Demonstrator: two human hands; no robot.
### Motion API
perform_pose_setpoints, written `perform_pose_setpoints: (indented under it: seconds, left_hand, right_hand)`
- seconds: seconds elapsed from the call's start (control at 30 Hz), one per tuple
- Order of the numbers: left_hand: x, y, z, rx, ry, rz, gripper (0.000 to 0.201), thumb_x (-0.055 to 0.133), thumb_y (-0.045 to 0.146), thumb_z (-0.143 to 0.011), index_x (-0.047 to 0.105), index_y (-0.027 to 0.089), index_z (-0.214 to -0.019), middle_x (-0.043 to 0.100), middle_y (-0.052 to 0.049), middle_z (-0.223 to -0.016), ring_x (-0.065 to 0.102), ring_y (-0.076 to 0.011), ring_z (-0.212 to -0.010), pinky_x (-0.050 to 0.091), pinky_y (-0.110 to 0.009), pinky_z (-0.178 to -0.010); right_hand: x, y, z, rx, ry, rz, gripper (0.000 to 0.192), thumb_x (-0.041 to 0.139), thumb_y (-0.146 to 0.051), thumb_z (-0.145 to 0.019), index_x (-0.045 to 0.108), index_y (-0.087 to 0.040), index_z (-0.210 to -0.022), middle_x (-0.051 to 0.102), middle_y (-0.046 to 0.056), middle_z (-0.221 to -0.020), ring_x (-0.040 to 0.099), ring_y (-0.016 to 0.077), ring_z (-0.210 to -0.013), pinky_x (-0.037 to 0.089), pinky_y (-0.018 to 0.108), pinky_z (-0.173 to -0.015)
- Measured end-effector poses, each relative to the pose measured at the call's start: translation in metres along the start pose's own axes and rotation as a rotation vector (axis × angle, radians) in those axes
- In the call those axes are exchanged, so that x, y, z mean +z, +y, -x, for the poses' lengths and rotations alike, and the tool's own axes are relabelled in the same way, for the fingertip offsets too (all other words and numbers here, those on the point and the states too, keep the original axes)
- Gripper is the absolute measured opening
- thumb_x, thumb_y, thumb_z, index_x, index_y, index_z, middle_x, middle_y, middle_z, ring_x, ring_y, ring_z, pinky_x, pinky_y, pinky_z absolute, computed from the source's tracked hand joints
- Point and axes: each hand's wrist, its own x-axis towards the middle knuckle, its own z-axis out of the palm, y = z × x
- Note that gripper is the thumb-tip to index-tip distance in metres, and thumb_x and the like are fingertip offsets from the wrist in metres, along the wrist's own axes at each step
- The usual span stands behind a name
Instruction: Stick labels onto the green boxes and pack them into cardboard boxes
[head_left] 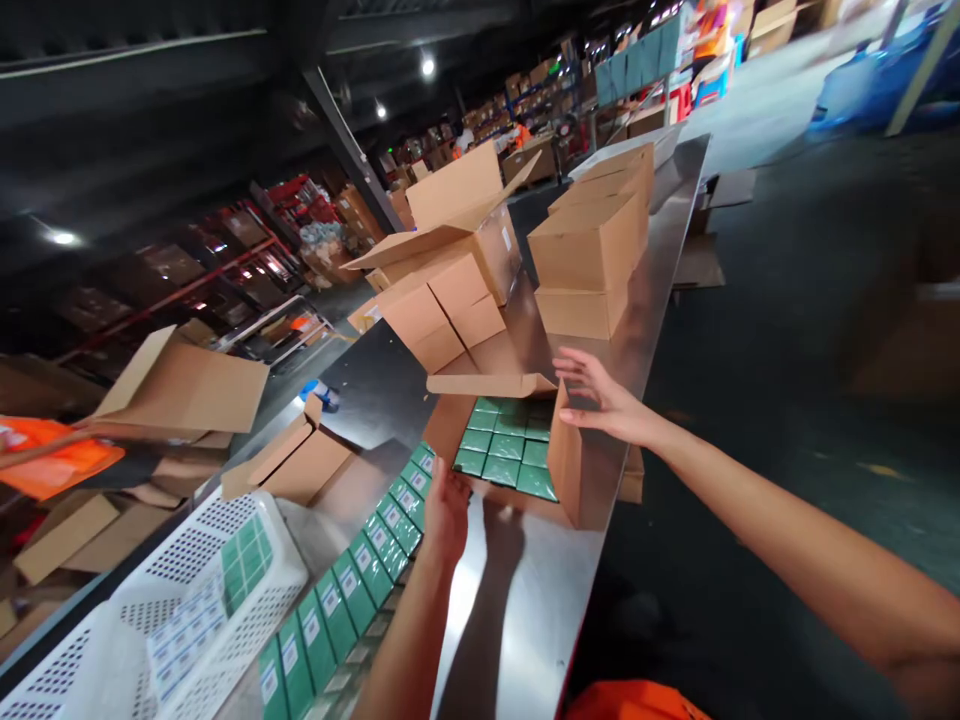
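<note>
No text can be read: the green packets [352, 585] in the row carry white labels, and one open carton [480, 235] bears a white sticker on its side, but the print on both is too small and blurred

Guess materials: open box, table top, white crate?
Open box: corrugated cardboard by the look, matte brown, with folded flaps; the right hand rests on one flap. Table top: likely stainless or similar sheet metal, since it is grey, glossy and mirrors light and the arm's shadow. White crate: probably moulded plastic, with perforated grid walls.
</note>
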Motion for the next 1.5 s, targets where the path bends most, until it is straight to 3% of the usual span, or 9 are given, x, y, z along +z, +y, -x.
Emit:
perform_pose_setpoints:
  seconds: [0.17, 0.27, 0.37, 0.5, 0.7, 0.93, 1.13, 1.23, 1.5]
  left_hand:
    - [0.007, -0.002, 0.004, 0.124, 0.022, -0.089, 0.052, 0.063, 0.052, -0.087, 0.053, 0.030, -0.133, 0.055, -0.006, -0.146, 0.055, -0.0208, -0.130, 0.049, -0.032, -0.099]
    - [0.012, -0.003, 0.010, 0.317, -0.004, -0.273, 0.056, 0.061, 0.052, -0.089, 0.049, 0.032, -0.139, 0.050, -0.005, -0.150, 0.045, -0.0227, -0.140, 0.040, -0.037, -0.112]
    - [0.009, -0.007, 0.019, 0.637, -0.107, -0.636, 0.049, 0.058, 0.053, -0.091, 0.059, 0.027, -0.132, 0.050, -0.009, -0.150, 0.039, -0.0269, -0.143, 0.030, -0.045, -0.119]
    - [0.006, -0.014, 0.028, 0.978, -0.186, -1.032, 0.050, 0.056, 0.058, -0.090, 0.064, 0.024, -0.126, 0.058, -0.014, -0.138, 0.043, -0.0334, -0.137, 0.023, -0.058, -0.117]
    - [0.016, -0.022, 0.046, 1.029, -0.077, -1.131, 0.043, 0.068, 0.047, -0.085, 0.063, 0.021, -0.120, 0.058, -0.016, -0.132, 0.049, -0.0352, -0.126, 0.038, -0.057, -0.105]
    - [-0.006, -0.044, 0.064, 1.061, -0.111, -1.028, 0.035, 0.071, 0.025, -0.085, 0.057, 0.024, -0.117, 0.038, -0.015, -0.145, 0.038, -0.0345, -0.142, 0.038, -0.057, -0.112]
    - [-0.017, -0.057, 0.062, 1.101, -0.095, -0.955, 0.031, 0.072, 0.027, -0.086, 0.060, 0.027, -0.115, 0.021, -0.010, -0.155, 0.037, -0.0366, -0.143, 0.037, -0.058, -0.115]
    - [-0.017, -0.061, 0.062, 1.109, -0.080, -0.913, 0.033, 0.072, 0.026, -0.086, 0.060, 0.026, -0.116, 0.000, -0.008, -0.162, 0.032, -0.0392, -0.146, 0.037, -0.057, -0.115]
    - [-0.019, -0.053, 0.046, 1.303, -0.072, -1.090, 0.049, 0.075, 0.026, -0.083, 0.054, 0.030, -0.126, 0.042, -0.013, -0.135, 0.033, -0.0394, -0.142, 0.040, -0.062, -0.110]
  right_hand:
    - [0.011, -0.022, -0.027, -0.001, -0.055, -0.128, 0.063, 0.078, -0.053, -0.071, 0.060, -0.024, -0.123, 0.068, 0.010, -0.122, 0.066, 0.0275, -0.108, 0.051, 0.051, -0.101]
    - [0.031, -0.029, -0.050, 0.126, 0.149, -0.162, 0.049, 0.070, -0.055, -0.077, 0.064, -0.020, -0.110, 0.071, 0.011, -0.117, 0.067, 0.0285, -0.107, 0.055, 0.046, -0.094]
    - [0.046, -0.029, -0.060, 0.182, 0.393, -0.116, 0.052, 0.062, -0.055, -0.082, 0.056, -0.020, -0.121, 0.068, 0.013, -0.124, 0.065, 0.0303, -0.112, 0.055, 0.047, -0.093]
    - [0.044, -0.023, -0.042, -0.026, 0.412, 0.379, 0.078, 0.084, -0.053, -0.062, 0.052, -0.025, -0.127, 0.064, 0.011, -0.129, 0.061, 0.0369, -0.116, 0.051, 0.052, -0.096]
    - [0.034, -0.011, -0.015, -0.132, 0.158, 0.299, 0.091, 0.085, -0.049, -0.063, 0.042, -0.024, -0.140, 0.061, 0.010, -0.125, 0.063, 0.0293, -0.108, 0.055, 0.044, -0.091]
    - [0.041, -0.031, 0.019, -0.543, -0.061, 0.225, 0.055, 0.078, -0.052, -0.075, 0.066, -0.030, -0.124, 0.068, 0.009, -0.122, 0.057, 0.0319, -0.123, 0.046, 0.050, -0.105]
    - [0.045, -0.026, 0.053, -0.515, -0.044, 0.398, 0.016, 0.074, -0.048, -0.083, 0.078, -0.038, -0.094, 0.077, 0.000, -0.099, 0.062, 0.0296, -0.119, 0.025, 0.056, -0.117]
    - [0.044, -0.018, 0.058, -0.539, -0.110, 0.437, 0.018, 0.075, -0.045, -0.083, 0.078, -0.040, -0.100, 0.077, 0.000, -0.105, 0.062, 0.0286, -0.119, 0.020, 0.056, -0.118]
    - [0.048, 0.009, 0.066, -0.653, -0.095, 0.478, 0.043, 0.083, -0.057, -0.071, 0.073, -0.036, -0.107, 0.074, 0.004, -0.111, 0.059, 0.0328, -0.123, 0.022, 0.059, -0.115]
